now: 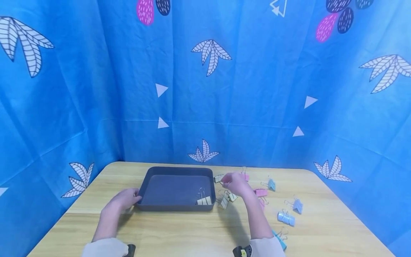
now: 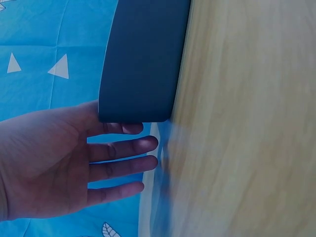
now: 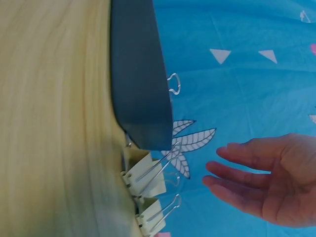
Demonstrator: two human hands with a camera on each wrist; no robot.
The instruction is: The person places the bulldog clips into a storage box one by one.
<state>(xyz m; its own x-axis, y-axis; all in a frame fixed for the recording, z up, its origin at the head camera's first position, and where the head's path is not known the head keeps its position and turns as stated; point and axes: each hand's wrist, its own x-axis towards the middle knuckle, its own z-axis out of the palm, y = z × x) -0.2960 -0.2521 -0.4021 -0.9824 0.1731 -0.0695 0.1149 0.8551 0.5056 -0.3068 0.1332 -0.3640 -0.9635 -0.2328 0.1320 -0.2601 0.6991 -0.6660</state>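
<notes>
Left hand point(image 1: 123, 200) touching gray tray point(image 1: 174, 207) at its left end, right hand point(image 1: 236, 182) hovering right of it, both grips' fingers lying apart, one cream binder clip point(image 1: 204, 201) sitting inside it, other binder clips point(image 1: 224, 202) lying rightward.

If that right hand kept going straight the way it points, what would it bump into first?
The right hand would probably meet the pale clip just right of the tray, though depth is unclear.
</notes>
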